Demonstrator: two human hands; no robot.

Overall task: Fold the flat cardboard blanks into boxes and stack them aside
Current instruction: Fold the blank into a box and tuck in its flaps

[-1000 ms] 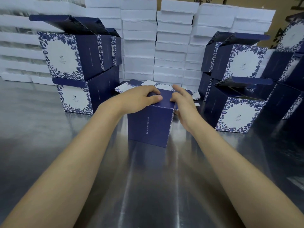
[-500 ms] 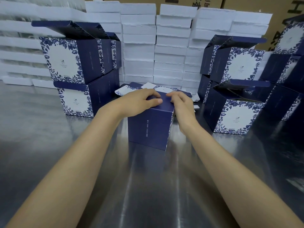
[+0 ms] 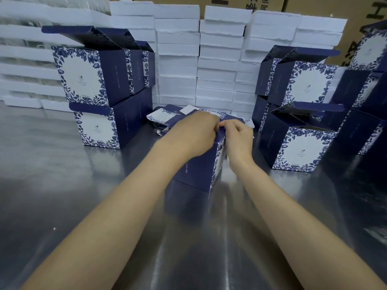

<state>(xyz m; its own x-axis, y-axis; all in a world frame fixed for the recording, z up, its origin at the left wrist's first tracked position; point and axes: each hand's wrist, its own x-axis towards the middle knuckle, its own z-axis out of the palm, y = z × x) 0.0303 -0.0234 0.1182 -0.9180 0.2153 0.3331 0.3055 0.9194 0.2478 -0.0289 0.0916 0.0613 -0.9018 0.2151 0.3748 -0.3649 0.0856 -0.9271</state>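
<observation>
1. Hands are both gripping one navy box point(image 3: 199, 173): left hand point(image 3: 194, 132) over its top, right hand point(image 3: 238, 139) pinching its top edge.
2. It's sitting on a shiny metal table point(image 3: 62, 174), white foam slabs point(image 3: 219, 61) and brown cartons point(image 3: 310, 3) piling behind it.
3. Folded boxes point(image 3: 100, 91) are standing two-high left of it, four-plus right of it.
4. Flat blanks point(image 3: 160, 118) are lying just behind it; open-lidded boxes' insides, can't tell.

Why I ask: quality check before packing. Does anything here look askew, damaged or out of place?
Nothing looks damaged or spilled. The only untidy spot: flat blanks lie loosely fanned behind the box that the left hand and right hand hold. The left stack's top box has its lid standing open.
</observation>
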